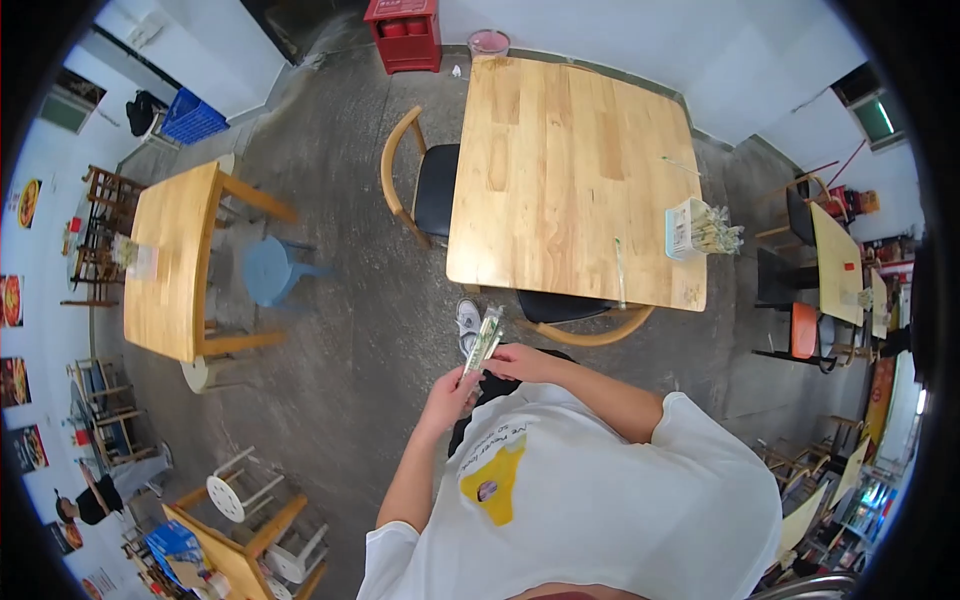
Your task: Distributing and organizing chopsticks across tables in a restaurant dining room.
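My left hand [453,394] is closed around the lower end of a small bundle of disposable chopsticks [486,337] in clear, green-printed wrappers. The fingers of my right hand [517,363] pinch the same bundle from its right side. Both hands are in front of my body, short of the wooden table [547,172]. On that table's right edge stands a white and blue holder [679,231] packed with wrapped chopsticks [714,229]. One wrapped pair of chopsticks [620,271] lies near the front edge, and another thin wrapped pair [681,166] rests farther back.
A wooden chair [577,307] is tucked under the table's front, another chair [435,187] at its left. A blue stool [274,271] stands by a second table [169,262]. A red cabinet [405,34] and pink bin [488,43] line the back wall. A person [101,499] is at far left.
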{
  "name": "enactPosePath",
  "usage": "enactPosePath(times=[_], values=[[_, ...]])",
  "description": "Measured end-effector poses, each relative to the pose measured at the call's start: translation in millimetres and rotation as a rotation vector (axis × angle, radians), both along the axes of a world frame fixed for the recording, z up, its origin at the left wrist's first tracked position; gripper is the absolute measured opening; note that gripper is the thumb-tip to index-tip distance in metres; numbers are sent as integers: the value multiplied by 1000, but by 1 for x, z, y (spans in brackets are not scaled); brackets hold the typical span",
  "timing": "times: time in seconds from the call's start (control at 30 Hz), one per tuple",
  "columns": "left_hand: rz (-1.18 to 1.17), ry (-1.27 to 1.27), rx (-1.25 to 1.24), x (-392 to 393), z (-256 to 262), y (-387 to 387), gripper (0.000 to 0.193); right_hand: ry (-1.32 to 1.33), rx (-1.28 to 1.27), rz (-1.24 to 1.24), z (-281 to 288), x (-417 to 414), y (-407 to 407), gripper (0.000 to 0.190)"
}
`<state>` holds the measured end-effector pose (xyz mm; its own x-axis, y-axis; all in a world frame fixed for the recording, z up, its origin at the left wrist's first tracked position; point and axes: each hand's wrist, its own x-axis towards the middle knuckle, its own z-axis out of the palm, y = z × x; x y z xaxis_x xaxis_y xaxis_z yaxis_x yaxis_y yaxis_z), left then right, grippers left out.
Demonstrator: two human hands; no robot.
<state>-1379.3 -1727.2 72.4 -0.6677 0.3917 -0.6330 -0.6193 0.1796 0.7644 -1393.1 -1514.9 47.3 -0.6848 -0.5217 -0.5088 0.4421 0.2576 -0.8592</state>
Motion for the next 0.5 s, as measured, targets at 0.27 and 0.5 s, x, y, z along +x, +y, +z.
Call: enactPosePath(times=[0.27, 0.5], values=[[-87, 0, -114, -105, 7, -38, 22, -82, -196, -160, -24, -105, -40, 34], [-44, 50, -165, -181, 7, -93, 26, -48, -297, -165, -11, -196, -66, 33]])
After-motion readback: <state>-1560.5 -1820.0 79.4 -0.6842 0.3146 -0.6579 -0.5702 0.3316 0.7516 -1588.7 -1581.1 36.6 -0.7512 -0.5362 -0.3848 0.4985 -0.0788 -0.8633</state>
